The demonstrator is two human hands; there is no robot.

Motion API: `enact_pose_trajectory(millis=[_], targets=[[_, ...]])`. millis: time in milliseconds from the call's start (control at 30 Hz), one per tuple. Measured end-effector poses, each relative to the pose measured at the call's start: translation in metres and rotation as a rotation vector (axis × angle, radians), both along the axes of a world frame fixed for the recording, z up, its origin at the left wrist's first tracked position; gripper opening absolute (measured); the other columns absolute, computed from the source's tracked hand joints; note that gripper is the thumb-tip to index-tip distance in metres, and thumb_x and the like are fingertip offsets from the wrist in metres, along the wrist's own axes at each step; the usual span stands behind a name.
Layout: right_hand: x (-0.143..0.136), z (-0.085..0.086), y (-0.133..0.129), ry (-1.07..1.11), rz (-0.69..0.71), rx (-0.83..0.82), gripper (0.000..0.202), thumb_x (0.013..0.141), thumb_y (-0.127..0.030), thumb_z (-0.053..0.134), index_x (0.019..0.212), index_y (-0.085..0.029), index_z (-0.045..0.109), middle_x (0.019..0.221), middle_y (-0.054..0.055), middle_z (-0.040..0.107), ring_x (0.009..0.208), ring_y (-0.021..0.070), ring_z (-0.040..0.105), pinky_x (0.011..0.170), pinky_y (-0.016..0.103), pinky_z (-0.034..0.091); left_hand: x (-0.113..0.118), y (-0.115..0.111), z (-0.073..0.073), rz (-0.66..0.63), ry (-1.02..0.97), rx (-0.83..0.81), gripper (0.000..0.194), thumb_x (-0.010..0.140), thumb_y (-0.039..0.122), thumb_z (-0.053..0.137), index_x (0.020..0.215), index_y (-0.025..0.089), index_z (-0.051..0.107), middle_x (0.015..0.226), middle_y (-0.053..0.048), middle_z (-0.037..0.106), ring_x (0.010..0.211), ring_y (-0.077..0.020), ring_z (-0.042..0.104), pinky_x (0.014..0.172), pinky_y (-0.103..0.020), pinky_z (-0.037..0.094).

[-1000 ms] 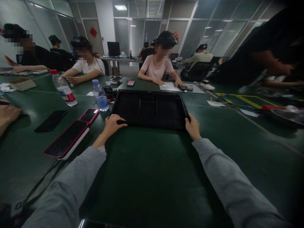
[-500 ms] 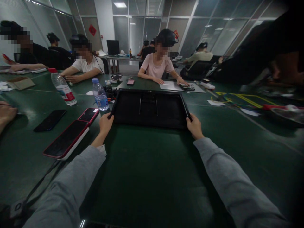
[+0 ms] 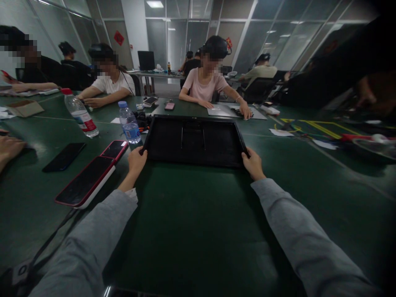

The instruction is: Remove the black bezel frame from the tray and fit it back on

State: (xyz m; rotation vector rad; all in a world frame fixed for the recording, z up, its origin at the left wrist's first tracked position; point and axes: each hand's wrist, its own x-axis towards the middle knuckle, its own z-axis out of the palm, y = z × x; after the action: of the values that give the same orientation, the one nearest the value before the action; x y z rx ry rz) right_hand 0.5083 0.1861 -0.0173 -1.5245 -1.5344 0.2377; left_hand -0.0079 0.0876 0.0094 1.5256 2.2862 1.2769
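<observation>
A shallow black rectangular tray (image 3: 192,144) with raised edges rests on the green table, and a thin U-shaped wire bracket (image 3: 182,137) shows at its middle. My left hand (image 3: 136,163) is closed around the tray's left edge, with the thumb on top. At the opposite edge, my right hand (image 3: 253,163) grips the same tray near its front corner. Parts of the fingers on both hands are hidden by the rim. A blue-capped water bottle (image 3: 130,126) stands just beyond my left hand.
To the left lie a red-cased phone (image 3: 89,177) on a white block, a black phone (image 3: 64,157) and a red-capped bottle (image 3: 81,115). A co-worker (image 3: 206,84) sits opposite at a grey sheet (image 3: 257,113). Yellow strips and cables (image 3: 315,128) lie at the right.
Across the table, the co-worker's hand has shifted on the grey sheet. My hands and the black tray stay almost the same; the view shifts slightly.
</observation>
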Motion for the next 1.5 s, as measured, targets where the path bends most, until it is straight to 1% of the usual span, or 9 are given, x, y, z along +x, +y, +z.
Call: enact_pose_trajectory(millis=[333, 500, 767, 967, 1067, 1167, 1367, 1433, 1500], targets=[[0.003, -0.005, 0.007, -0.036, 0.029, 0.006, 0.053, 0.087, -0.035, 0.054, 0.134, -0.014, 0.068, 0.133, 0.016, 0.069, 0.126, 0.0325, 0.064, 0.116, 0.052, 0.045, -0.003, 0.001, -0.001, -0.037, 0.024, -0.074, 0.041, 0.093, 0.028, 0.060, 0.130, 0.011, 0.070, 0.124, -0.016, 0.075, 0.113, -0.0285, 0.070, 0.104, -0.040, 0.051], [0.004, -0.009, 0.011, 0.040, 0.002, -0.011, 0.063, 0.085, -0.040, 0.061, 0.141, -0.011, 0.063, 0.142, 0.019, 0.063, 0.134, 0.0331, 0.059, 0.121, 0.052, 0.041, -0.004, 0.005, -0.001, -0.049, 0.007, -0.091, 0.045, 0.100, 0.038, 0.055, 0.132, 0.009, 0.068, 0.131, -0.019, 0.071, 0.119, -0.0311, 0.068, 0.107, -0.043, 0.049], [0.008, -0.015, 0.014, 0.123, 0.042, 0.010, 0.066, 0.089, -0.051, 0.055, 0.142, -0.013, 0.062, 0.142, 0.018, 0.063, 0.132, 0.0317, 0.061, 0.118, 0.052, 0.044, -0.005, 0.006, -0.001, -0.020, -0.059, -0.056, 0.047, 0.100, 0.041, 0.053, 0.131, 0.010, 0.069, 0.131, -0.019, 0.072, 0.121, -0.0303, 0.067, 0.107, -0.042, 0.049], [0.002, -0.013, 0.013, 0.005, 0.107, -0.073, 0.077, 0.089, -0.057, 0.055, 0.151, -0.012, 0.054, 0.152, 0.019, 0.054, 0.144, 0.0342, 0.050, 0.124, 0.053, 0.036, -0.007, 0.001, 0.002, 0.125, -0.040, -0.077, 0.044, 0.099, 0.047, 0.054, 0.121, 0.014, 0.074, 0.120, -0.017, 0.076, 0.113, -0.0321, 0.071, 0.101, -0.045, 0.052], [-0.004, -0.009, 0.012, -0.025, 0.097, -0.082, 0.077, 0.091, -0.057, 0.052, 0.154, -0.013, 0.050, 0.156, 0.018, 0.050, 0.148, 0.0335, 0.045, 0.126, 0.052, 0.033, -0.007, -0.001, 0.002, 0.156, 0.018, -0.142, 0.043, 0.099, 0.046, 0.055, 0.119, 0.013, 0.074, 0.118, -0.020, 0.075, 0.113, -0.0357, 0.070, 0.101, -0.049, 0.051], [-0.007, -0.004, 0.011, -0.040, 0.094, -0.034, 0.073, 0.092, -0.056, 0.050, 0.151, -0.013, 0.053, 0.153, 0.018, 0.054, 0.146, 0.0332, 0.047, 0.125, 0.053, 0.034, -0.007, 0.001, 0.000, 0.122, 0.038, -0.100, 0.043, 0.100, 0.042, 0.052, 0.123, 0.011, 0.071, 0.122, -0.020, 0.074, 0.115, -0.0344, 0.069, 0.102, -0.049, 0.050], [-0.008, -0.001, 0.004, -0.056, 0.010, 0.011, 0.064, 0.091, -0.057, 0.050, 0.138, -0.016, 0.062, 0.123, 0.020, 0.069, 0.121, 0.0356, 0.061, 0.112, 0.063, 0.042, -0.007, 0.003, -0.004, 0.051, 0.018, 0.035, 0.041, 0.098, 0.033, 0.053, 0.130, 0.012, 0.067, 0.128, -0.019, 0.071, 0.119, -0.0298, 0.067, 0.107, -0.046, 0.049], [-0.014, 0.009, -0.001, -0.031, -0.057, 0.023, 0.061, 0.092, -0.062, 0.048, 0.134, -0.021, 0.064, 0.123, 0.018, 0.068, 0.123, 0.0347, 0.058, 0.113, 0.063, 0.040, -0.006, 0.002, -0.004, 0.043, 0.016, 0.031, 0.041, 0.097, 0.033, 0.054, 0.130, 0.012, 0.066, 0.131, -0.019, 0.070, 0.121, -0.0309, 0.066, 0.109, -0.047, 0.048], [-0.029, 0.036, -0.012, 0.039, -0.062, 0.031, 0.059, 0.092, -0.068, 0.046, 0.131, -0.028, 0.065, 0.125, 0.015, 0.067, 0.124, 0.0328, 0.055, 0.111, 0.060, 0.042, -0.006, 0.002, -0.004, 0.034, 0.021, 0.021, 0.042, 0.097, 0.033, 0.054, 0.131, 0.012, 0.066, 0.133, -0.019, 0.069, 0.123, -0.0321, 0.065, 0.110, -0.049, 0.048]])
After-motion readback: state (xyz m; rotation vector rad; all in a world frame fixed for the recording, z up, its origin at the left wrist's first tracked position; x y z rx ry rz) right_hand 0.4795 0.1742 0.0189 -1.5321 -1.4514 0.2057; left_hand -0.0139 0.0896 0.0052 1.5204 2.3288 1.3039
